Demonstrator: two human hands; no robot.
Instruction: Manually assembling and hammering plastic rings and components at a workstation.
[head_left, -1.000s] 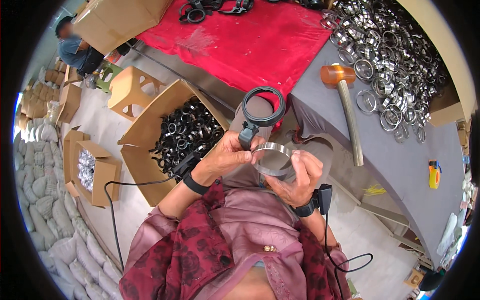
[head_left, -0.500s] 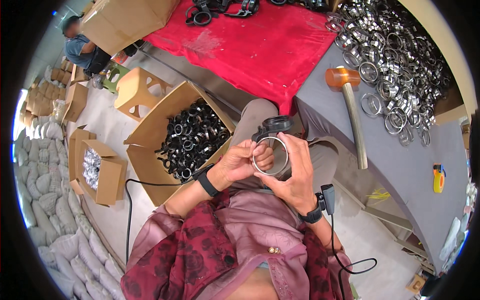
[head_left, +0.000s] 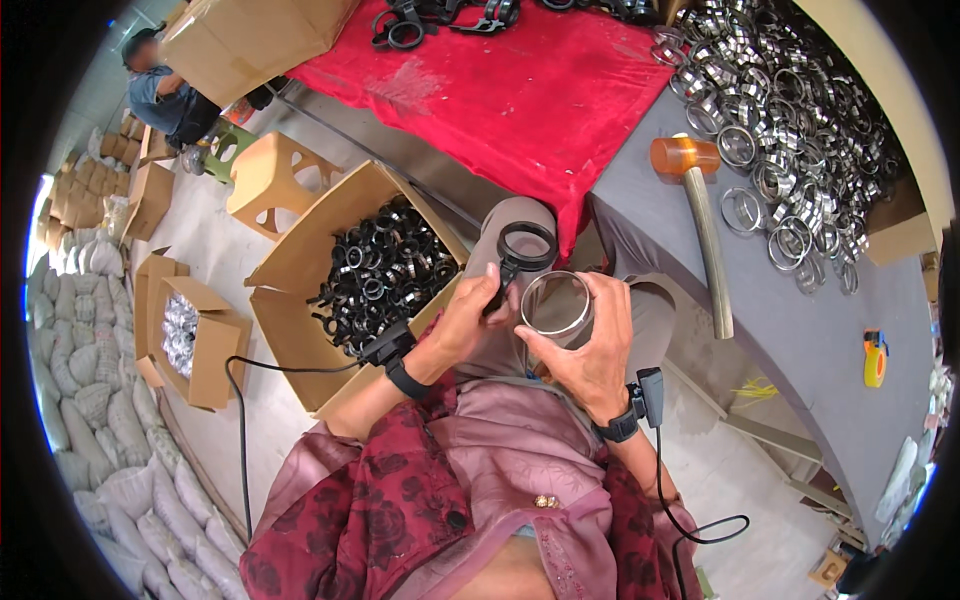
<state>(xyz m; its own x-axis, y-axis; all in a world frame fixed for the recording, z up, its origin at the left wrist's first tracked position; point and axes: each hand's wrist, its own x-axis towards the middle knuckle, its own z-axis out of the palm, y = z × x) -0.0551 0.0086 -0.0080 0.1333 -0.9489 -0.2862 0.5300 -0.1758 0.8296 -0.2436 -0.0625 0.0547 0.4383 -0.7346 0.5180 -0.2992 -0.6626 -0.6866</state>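
My left hand (head_left: 472, 312) is closed round the stem of a black plastic ring with a handle-like arm (head_left: 529, 247), its round opening turned up above my lap. In my right hand (head_left: 592, 345) a shiny metal ring (head_left: 556, 303) is gripped by its rim between thumb and fingers. The two parts are close together but apart, the metal ring nearer to me and a little to the right. Part of the black piece's arm is hidden by my left fingers.
Left of my legs stands an open carton (head_left: 290, 335) of black ring parts. A mallet (head_left: 705, 230) lies on the grey table (head_left: 660, 190), beside a heap of metal rings (head_left: 780, 120) and a tape measure (head_left: 875, 358). Red cloth (head_left: 490, 110) covers another surface. A person (head_left: 168, 95) is at far left.
My hands have moved apart. The left one has turned the black ring part so its opening shows; the right has tilted the metal ring and shifted it slightly right.
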